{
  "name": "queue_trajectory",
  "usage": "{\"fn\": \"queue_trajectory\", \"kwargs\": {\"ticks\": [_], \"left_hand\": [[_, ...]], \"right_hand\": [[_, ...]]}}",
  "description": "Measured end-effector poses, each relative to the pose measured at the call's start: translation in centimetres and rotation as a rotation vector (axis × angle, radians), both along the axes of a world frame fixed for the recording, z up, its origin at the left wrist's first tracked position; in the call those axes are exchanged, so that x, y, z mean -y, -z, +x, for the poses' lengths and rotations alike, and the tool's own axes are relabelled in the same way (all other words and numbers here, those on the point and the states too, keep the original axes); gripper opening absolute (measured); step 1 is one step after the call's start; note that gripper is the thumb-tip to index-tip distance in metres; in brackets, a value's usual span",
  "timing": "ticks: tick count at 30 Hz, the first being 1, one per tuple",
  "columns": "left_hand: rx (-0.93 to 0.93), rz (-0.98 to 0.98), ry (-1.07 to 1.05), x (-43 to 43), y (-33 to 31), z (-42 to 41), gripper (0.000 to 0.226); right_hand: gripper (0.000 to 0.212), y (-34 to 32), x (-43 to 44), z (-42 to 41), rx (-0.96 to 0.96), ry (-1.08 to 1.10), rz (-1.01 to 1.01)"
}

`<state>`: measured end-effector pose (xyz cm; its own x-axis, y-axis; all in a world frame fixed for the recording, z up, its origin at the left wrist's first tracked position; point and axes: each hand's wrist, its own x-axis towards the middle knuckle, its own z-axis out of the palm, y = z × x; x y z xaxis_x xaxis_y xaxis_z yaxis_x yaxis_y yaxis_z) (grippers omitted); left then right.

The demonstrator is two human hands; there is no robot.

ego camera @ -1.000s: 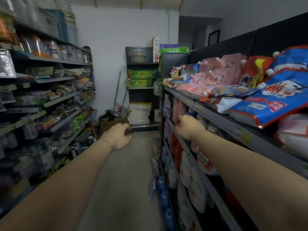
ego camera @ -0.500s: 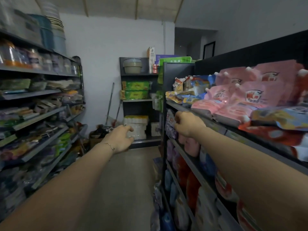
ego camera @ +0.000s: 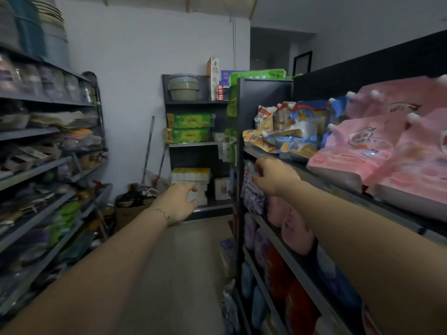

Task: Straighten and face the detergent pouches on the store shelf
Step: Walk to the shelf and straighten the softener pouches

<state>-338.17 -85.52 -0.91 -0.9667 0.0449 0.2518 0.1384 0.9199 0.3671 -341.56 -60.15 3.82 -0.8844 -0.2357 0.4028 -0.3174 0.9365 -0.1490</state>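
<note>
Pouch (ego camera: 254,201), glossy lilac, centre right, pinched by right hand (ego camera: 273,176); left hand (ego camera: 177,204) loosely curled, empty; pink white-capped pouches (ego camera: 358,151) upper right; print blurred.

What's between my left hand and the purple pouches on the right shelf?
Nothing: head view shows only bare aisle between the left hand and the purple pouches.

Glossy plastic pouches (ego camera: 358,146) — matt dark metal shelf (ego camera: 338,187)

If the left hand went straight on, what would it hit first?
The left hand points along the open aisle; the way looks free until, probably, the white packs on the far shelf. Depth is unclear.
</note>
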Motion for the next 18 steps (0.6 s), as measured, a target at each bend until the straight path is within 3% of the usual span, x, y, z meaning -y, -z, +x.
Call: {"fn": "queue_trajectory", "kwargs": {"ticks": [12, 18], "left_hand": [[-0.016, -0.069, -0.004, 1.5, -2.8, -19.1, 0.042], [-0.025, -0.042, 0.008, 3.1, -2.6, -27.5, 0.041]], "right_hand": [[0.021, -4.1, 1.9, -20.5, -0.014, 0.035, -0.037], [0.027, -3.9, 5.0, -28.2, -0.059, -0.002, 0.036]]}}
